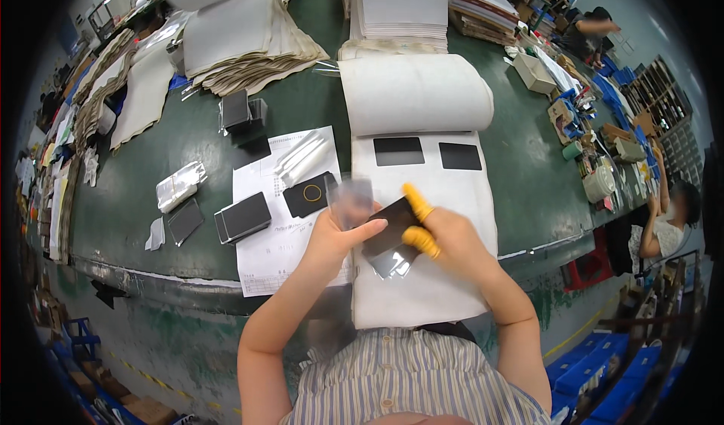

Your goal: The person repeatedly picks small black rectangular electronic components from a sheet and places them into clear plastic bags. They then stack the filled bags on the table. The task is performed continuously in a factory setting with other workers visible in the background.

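A thin black card [394, 227] is held between my two hands above a white padded sheet [418, 300]. My left hand [339, 233] is closed on its left edge, thumb on top, with a blurred clear film [351, 203] by its fingers. My right hand [456, 245], wearing yellow finger covers, grips the card's right side. Shiny clear film [392, 263] shows at its lower end; whether it is attached I cannot tell. Two more black cards, one left [399, 151] and one right [461, 156], lie flat on the sheet beyond my hands.
Left of my hands, a printed paper [286, 263] lies under a black card stack [245, 217], a yellow rubber band [312, 193] on black cards and clear sleeves [303, 157]. Large sheet stacks [234, 44] stand far back. Two people work at right.
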`<state>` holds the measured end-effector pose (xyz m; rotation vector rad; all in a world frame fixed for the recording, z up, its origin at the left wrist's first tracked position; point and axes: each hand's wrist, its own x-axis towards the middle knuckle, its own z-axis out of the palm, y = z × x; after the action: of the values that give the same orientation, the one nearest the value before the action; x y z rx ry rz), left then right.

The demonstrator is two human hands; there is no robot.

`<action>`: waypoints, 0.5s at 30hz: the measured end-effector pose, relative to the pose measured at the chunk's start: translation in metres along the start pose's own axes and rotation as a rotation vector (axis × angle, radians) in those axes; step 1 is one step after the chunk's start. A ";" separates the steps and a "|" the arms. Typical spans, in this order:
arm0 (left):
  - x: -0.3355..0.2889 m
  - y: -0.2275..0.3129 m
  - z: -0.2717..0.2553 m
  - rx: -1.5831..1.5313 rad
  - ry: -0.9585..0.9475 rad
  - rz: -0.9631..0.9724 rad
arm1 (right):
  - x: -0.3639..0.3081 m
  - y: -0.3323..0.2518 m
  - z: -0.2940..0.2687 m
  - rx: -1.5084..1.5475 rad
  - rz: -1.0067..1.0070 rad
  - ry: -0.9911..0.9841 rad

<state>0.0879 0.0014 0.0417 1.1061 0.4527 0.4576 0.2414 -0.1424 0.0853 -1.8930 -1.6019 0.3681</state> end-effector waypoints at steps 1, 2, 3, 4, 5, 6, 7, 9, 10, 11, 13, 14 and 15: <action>0.000 0.002 0.001 0.012 0.010 -0.023 | 0.000 -0.003 0.002 -0.033 -0.036 -0.071; 0.000 0.004 0.003 0.023 0.020 -0.045 | -0.001 0.001 0.005 -0.043 -0.044 -0.076; -0.001 0.005 0.004 0.035 0.029 -0.067 | 0.000 0.007 0.006 -0.009 -0.012 -0.087; 0.000 0.005 0.004 0.014 0.032 -0.088 | 0.002 0.012 0.005 0.023 0.018 -0.096; 0.000 0.005 0.004 -0.008 0.034 -0.108 | 0.004 0.014 0.003 0.055 0.049 -0.106; 0.000 0.005 0.004 -0.029 0.036 -0.129 | 0.004 0.013 -0.002 0.149 0.096 -0.090; 0.000 0.007 0.003 -0.039 0.043 -0.130 | 0.005 0.005 -0.009 0.242 0.143 -0.073; 0.000 0.010 0.001 -0.060 0.058 -0.134 | 0.006 0.003 -0.011 0.324 0.180 -0.041; 0.000 0.009 0.001 -0.044 0.052 -0.097 | 0.004 0.006 -0.007 0.308 0.169 -0.025; 0.000 0.006 0.001 -0.028 0.046 -0.061 | 0.003 0.008 -0.004 0.292 0.158 -0.010; 0.001 0.004 0.000 -0.014 0.033 -0.041 | 0.003 0.009 -0.010 0.039 0.086 -0.098; 0.001 0.003 -0.001 -0.016 0.026 -0.057 | 0.004 0.010 -0.013 -0.008 0.104 -0.129; 0.001 0.003 -0.002 -0.018 0.019 -0.073 | 0.007 0.010 -0.015 -0.055 0.121 -0.159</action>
<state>0.0869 0.0045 0.0435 1.0651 0.5035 0.4079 0.2596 -0.1406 0.0919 -2.0528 -1.6171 0.5440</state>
